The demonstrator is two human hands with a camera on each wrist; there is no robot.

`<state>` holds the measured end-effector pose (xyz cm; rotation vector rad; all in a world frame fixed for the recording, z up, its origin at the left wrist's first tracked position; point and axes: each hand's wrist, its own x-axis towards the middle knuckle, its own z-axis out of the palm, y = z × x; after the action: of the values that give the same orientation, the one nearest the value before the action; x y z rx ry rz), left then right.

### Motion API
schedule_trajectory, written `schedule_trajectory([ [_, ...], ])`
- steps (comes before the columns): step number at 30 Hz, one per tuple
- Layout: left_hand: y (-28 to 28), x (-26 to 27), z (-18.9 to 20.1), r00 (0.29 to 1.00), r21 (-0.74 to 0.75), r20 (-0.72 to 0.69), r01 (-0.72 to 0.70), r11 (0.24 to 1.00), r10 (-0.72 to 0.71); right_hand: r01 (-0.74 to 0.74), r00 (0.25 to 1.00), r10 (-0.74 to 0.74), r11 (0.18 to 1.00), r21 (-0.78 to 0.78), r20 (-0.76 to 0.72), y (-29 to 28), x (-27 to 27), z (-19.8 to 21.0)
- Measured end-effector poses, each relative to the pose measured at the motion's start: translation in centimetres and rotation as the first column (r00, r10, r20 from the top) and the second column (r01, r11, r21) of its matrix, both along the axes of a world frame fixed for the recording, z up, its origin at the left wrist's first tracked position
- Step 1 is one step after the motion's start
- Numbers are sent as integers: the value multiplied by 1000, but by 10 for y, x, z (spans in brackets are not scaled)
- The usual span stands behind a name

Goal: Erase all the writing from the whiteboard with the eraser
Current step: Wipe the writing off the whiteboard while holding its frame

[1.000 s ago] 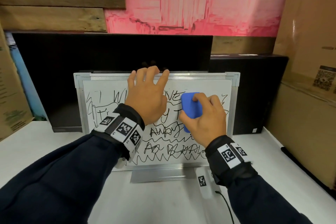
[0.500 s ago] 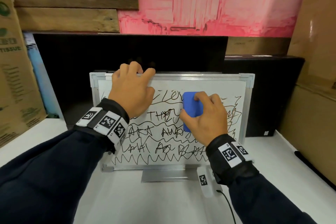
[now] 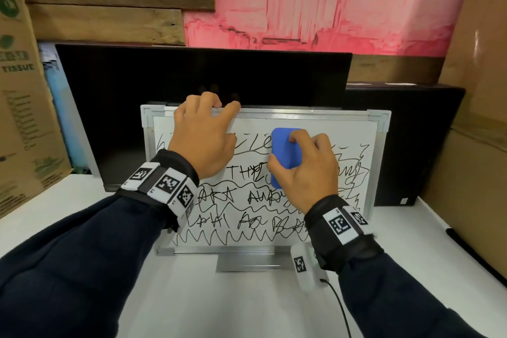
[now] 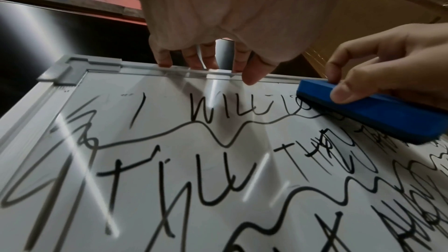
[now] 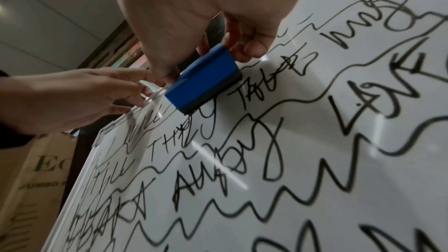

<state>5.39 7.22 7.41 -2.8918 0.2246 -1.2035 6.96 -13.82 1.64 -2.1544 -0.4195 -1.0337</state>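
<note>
pressing too hard at 12 o'clock could tip the whiteboard (image 3: 315, 222), though left hand (image 3: 203, 137) clamps its top edge and right hand (image 3: 304, 170) pinches the eraser (image 3: 284, 153).

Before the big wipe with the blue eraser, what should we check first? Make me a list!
1. Eraser held firmly: ok. The right hand pinches it by its sides.
2. Eraser flat against the whiteboard: ok in the left wrist view, where its dark pad lies on the surface.
3. Board steadied: ok. The left hand hooks its fingers over the top edge.
4. Starting near the top: ok. The eraser sits just under the top frame.
5. Writing left to clear: not ok. Black scribbles cover nearly the whole board.
6. Stand steady on the table: cannot tell.
</note>
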Motion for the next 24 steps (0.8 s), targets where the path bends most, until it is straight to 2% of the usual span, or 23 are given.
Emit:
schedule_trajectory([
  [4, 3, -1, -1, 1000, -15, -10, 22, 1000, -22, -39, 999, 37, 998, -50, -32, 3, -5, -5],
  [8, 3, -3, 1, 999, -28, -21, 23, 999, -24, -26, 1000, 26, 1000, -11, 1, 12, 1, 6],
  [12, 7, -2, 2, 999, -18, -27, 38, 999, -39, -48, 999, 47, 996, -81, -13, 17, -5, -6],
  [17, 12, -5, 9, 998, -50, -30, 48, 998, -50, -8, 1000, 8, 1000, 4, -14, 20, -1, 5],
  [21, 20, -7, 12, 996, -34, -61, 57, 998, -59, -38, 999, 37, 997, -72, -25, 17, -7, -3],
  [24, 23, -6, 15, 995, -56, -62, 78, 995, -82, 26, 999, -26, 999, 31, -21, 4, 1, 4],
])
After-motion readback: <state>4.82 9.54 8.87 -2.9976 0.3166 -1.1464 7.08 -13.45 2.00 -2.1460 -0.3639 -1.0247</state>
